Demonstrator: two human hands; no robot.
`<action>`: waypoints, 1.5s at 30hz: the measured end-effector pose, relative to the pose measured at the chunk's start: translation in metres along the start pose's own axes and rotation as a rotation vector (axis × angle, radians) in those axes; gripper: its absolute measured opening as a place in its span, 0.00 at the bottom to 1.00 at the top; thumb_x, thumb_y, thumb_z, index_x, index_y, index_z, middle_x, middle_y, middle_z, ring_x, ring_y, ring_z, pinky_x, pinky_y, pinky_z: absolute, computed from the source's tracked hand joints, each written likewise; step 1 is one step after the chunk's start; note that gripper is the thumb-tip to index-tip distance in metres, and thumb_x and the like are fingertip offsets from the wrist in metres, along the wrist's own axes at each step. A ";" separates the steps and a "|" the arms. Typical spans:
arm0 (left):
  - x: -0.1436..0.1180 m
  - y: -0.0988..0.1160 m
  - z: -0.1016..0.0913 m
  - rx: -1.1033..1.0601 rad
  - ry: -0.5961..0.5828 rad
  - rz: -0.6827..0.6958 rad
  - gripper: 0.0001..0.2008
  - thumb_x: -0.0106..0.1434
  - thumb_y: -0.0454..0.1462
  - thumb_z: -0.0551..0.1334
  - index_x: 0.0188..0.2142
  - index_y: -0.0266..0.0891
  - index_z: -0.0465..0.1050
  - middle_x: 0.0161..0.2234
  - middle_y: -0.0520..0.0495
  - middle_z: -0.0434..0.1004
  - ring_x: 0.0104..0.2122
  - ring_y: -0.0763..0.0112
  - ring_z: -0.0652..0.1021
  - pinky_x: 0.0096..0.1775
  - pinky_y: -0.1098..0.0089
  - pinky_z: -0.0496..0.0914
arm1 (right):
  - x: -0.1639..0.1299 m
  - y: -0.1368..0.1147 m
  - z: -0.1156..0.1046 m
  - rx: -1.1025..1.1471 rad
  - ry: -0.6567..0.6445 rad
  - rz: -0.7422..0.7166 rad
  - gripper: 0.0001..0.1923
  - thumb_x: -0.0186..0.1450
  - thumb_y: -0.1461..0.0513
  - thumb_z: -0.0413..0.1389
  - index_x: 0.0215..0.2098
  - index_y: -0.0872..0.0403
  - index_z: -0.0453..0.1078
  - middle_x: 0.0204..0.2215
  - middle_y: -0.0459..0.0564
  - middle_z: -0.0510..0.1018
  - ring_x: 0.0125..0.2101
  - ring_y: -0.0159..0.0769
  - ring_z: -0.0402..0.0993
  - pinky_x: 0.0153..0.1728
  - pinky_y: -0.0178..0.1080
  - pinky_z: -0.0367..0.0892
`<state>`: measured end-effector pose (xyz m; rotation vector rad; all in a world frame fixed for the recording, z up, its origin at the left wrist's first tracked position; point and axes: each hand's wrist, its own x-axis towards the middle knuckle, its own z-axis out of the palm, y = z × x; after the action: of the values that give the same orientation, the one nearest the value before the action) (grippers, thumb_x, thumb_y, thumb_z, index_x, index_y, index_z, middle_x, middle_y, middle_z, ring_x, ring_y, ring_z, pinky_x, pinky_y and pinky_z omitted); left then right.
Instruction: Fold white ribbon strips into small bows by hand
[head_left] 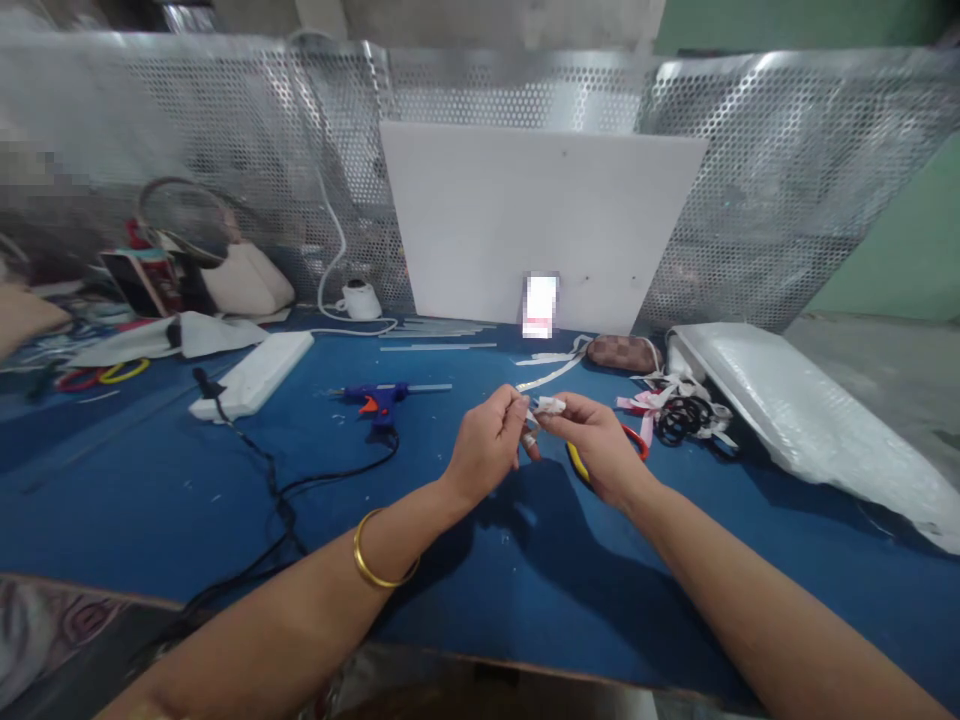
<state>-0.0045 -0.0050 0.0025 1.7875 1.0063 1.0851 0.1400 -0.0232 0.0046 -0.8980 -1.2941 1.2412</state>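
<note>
Both hands meet above the middle of the blue table (225, 500). My left hand (487, 445), with a gold bangle on its wrist, pinches one end of a small white ribbon piece (546, 405). My right hand (596, 445) pinches the other end of the same ribbon. A ring or small band shows on a finger between the hands. Under my right hand lie scissors with yellow and red handles (579, 463), partly hidden. A blue glue gun (377, 398) with an orange trigger rests on the table to the left of my hands, a glue stick poking from its back.
A black cord (281, 495) runs from the glue gun toward the near edge. A white foam block (255, 372), a white board (540, 225) against perforated metal, a brown pouch (624, 352), ribbon scraps with black hair ties (679, 415) and a wrapped white slab (802, 415) lie around.
</note>
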 end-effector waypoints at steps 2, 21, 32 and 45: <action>0.002 -0.001 0.000 -0.060 0.000 -0.042 0.14 0.65 0.47 0.48 0.30 0.41 0.61 0.17 0.56 0.71 0.12 0.77 0.66 0.17 0.77 0.61 | 0.000 0.000 0.000 0.014 -0.026 -0.012 0.06 0.56 0.60 0.58 0.27 0.54 0.68 0.23 0.43 0.73 0.24 0.32 0.68 0.33 0.38 0.62; 0.004 -0.008 0.002 -0.247 0.072 -0.108 0.16 0.62 0.49 0.51 0.30 0.40 0.62 0.17 0.54 0.72 0.10 0.80 0.65 0.15 0.78 0.58 | -0.004 0.001 0.007 0.087 0.178 0.123 0.13 0.53 0.56 0.62 0.29 0.55 0.67 0.22 0.46 0.72 0.25 0.33 0.68 0.30 0.38 0.62; 0.006 -0.003 0.004 -0.560 -0.013 -0.185 0.15 0.61 0.46 0.52 0.34 0.35 0.67 0.21 0.48 0.74 0.18 0.73 0.72 0.18 0.75 0.63 | -0.004 0.006 0.005 -0.256 0.336 -0.136 0.04 0.54 0.61 0.59 0.27 0.54 0.71 0.23 0.44 0.73 0.24 0.31 0.66 0.28 0.35 0.62; 0.005 0.006 0.001 -0.421 -0.073 -0.161 0.06 0.54 0.34 0.60 0.30 0.33 0.74 0.27 0.48 0.76 0.21 0.75 0.74 0.31 0.72 0.69 | -0.006 0.000 -0.001 -0.736 0.291 -0.351 0.02 0.58 0.63 0.56 0.30 0.52 0.71 0.29 0.47 0.76 0.32 0.36 0.70 0.33 0.37 0.63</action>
<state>-0.0007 -0.0031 0.0092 1.3724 0.7924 1.0345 0.1419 -0.0287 0.0036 -1.2365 -1.6024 0.3237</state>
